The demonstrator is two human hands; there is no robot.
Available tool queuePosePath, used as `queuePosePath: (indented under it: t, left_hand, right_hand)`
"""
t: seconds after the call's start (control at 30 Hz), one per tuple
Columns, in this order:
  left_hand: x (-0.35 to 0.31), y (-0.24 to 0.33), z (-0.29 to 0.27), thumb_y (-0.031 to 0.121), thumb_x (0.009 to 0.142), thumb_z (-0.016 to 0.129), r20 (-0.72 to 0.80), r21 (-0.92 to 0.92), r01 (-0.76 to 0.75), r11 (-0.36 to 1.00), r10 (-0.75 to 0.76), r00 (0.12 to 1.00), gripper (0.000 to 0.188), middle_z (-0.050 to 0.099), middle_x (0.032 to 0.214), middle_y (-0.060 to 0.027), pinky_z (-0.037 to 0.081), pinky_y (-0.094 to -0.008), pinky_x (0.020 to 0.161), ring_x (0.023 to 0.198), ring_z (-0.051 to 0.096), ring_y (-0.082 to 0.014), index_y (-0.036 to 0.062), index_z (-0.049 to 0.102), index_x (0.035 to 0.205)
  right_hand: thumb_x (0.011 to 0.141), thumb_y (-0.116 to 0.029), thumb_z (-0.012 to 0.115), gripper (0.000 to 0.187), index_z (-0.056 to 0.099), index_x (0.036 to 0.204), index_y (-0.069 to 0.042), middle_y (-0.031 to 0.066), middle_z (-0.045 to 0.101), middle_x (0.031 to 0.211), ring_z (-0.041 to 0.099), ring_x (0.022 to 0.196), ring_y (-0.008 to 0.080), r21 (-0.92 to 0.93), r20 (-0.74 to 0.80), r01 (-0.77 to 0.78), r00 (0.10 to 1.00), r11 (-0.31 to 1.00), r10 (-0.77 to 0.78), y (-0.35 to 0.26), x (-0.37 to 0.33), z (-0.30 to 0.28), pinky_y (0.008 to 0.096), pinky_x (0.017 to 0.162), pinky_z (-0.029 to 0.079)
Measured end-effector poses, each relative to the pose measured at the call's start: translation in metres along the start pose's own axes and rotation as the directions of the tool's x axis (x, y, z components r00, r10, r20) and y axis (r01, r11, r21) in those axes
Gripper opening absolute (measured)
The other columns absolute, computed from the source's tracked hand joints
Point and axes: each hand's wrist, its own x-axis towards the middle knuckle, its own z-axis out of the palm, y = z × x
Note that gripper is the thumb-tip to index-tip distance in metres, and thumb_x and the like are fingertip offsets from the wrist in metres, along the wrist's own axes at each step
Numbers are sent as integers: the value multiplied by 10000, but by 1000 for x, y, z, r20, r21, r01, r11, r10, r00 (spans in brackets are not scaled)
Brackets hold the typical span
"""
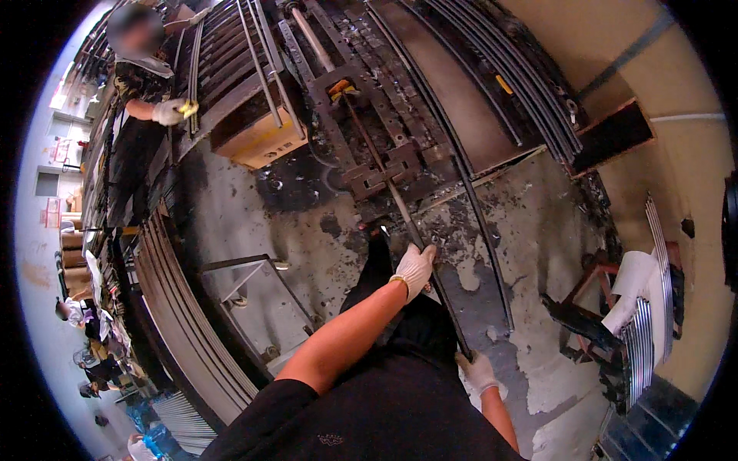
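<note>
A long thin dark metal strip (400, 207) runs from a steel fixture on the floor back toward me. My left hand (415, 269), in a white glove, grips the strip about midway along it. Close to my body my right hand (478, 373), also gloved, holds the strip's near end. The strip's far part passes through a dark steel jig (369, 173) with bolted plates and a yellow piece at the top.
Bundles of long curved metal strips (507, 77) lie at the upper right and along the left (184, 323). A person in gloves (146, 77) stands at the upper left handling strips. A metal stand (254, 296) sits left of me. Stacked bright strips (642, 330) rest on a rack at right.
</note>
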Motion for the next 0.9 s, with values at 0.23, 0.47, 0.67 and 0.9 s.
queuePosePath:
  t: [0.23, 0.47, 0.67, 0.9]
  left_hand:
    - [-1, 7, -9, 435, 1153, 583, 33, -20, 109, 994, -108, 994, 516, 622, 1088, -133, 660, -446, 717, 941, 664, -275, -24, 568, 1388]
    - [-5, 14, -13, 452, 1141, 602, 56, 44, 39, 998, -41, 998, 542, 654, 996, -159, 563, -429, 679, 832, 662, -251, -28, 575, 1389]
    - [24, -30, -12, 462, 1129, 648, 86, 160, -162, 974, 149, 985, 528, 644, 871, -121, 524, -418, 638, 708, 646, -225, -18, 593, 1343]
    - [-6, 9, -25, 452, 1114, 672, 196, 3, -1, 1000, 0, 981, 574, 668, 939, -129, 530, -427, 737, 863, 673, -221, -37, 576, 1399]
  right_hand:
    - [1010, -531, 707, 610, 744, 1274, 18, 330, 775, 1134, 730, 1140, 518, 26, -5, 18, 1000, 1000, -18, -46, 6, -3, 528, 971, 558]
    - [993, -545, 729, 633, 745, 1195, 55, 319, 770, 1020, 741, 1036, 510, 6, -104, 99, 990, 995, -98, -70, 24, 1, 487, 909, 558]
    - [1011, -494, 714, 569, 734, 1218, 36, 341, 765, 1126, 716, 1152, 534, 38, -55, 125, 991, 991, -123, -101, 41, 0, 539, 954, 547]
    - [1000, -474, 735, 565, 729, 1172, 64, 251, 760, 931, 754, 867, 369, 35, -65, 74, 995, 997, -71, -112, 48, 0, 468, 817, 561]
